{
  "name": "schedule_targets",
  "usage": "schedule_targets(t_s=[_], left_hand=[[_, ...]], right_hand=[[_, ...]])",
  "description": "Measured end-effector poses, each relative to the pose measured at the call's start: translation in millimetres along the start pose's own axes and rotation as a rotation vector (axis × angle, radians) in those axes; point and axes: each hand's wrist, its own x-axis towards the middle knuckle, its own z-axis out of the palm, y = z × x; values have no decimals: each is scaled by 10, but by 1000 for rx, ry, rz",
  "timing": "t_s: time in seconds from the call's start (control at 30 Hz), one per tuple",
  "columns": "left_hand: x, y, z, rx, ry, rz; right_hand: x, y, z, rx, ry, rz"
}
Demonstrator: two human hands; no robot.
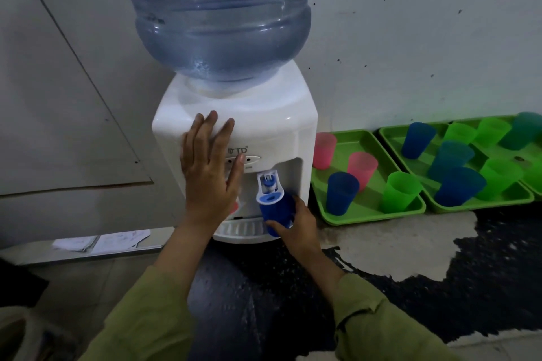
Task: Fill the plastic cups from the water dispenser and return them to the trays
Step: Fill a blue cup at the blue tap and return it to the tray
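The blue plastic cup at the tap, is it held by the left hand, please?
No, the right hand grips the blue plastic cup.

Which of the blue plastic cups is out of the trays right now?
The blue plastic cup that the right hand holds under the white dispenser's blue tap. The other blue cups stand in the green plastic trays.

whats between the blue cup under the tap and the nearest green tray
In the head view, only the dispenser's white front corner stands between the blue cup, gripped by the right hand, and the nearest green tray.
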Motion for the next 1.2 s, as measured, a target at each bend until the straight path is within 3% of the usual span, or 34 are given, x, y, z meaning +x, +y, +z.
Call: schedule_targets(t_s=[0.77,1.2], left_hand=[[-26,-71,127,30,44,9],[-32,-16,26,18,-49,-17]], right_hand=[[49,-24,-57,-120,-55,-34],[38,-10,-67,-110,-61,-39]])
